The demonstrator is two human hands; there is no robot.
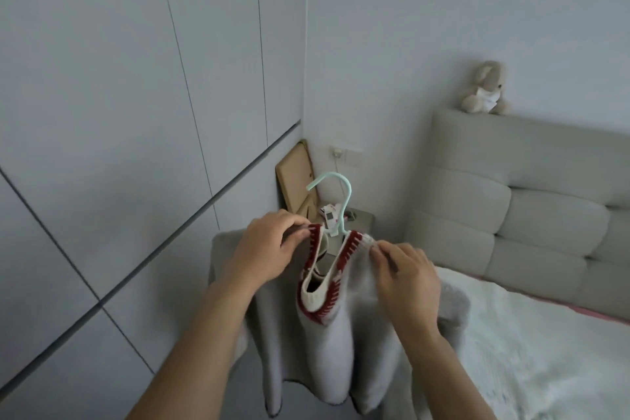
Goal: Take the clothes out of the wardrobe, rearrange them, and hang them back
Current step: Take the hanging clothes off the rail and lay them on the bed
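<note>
Both hands, left hand (269,242) and right hand (405,269), are pinched on the sweater's (334,334) 2 shoulders, each grip apparently seating it squarely on the mint hanger (335,201) beside the bed's (545,351) edge before rehanging.

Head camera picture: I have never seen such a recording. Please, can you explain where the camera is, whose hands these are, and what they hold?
There is no machine here. A person wears one wide-angle camera on the head, so you look forward and down along their own bare arms.

The left hand and the right hand each pinch one shoulder of a white knitted sweater with a red-trimmed neckline. The sweater sits on a pale green hanger, whose hook points up.

On the left are the closed wardrobe doors. On the right is a bed with a padded headboard, and a plush toy sits on top of it. Behind the hanger stands a small nightstand with a wooden frame leaning on it.
</note>
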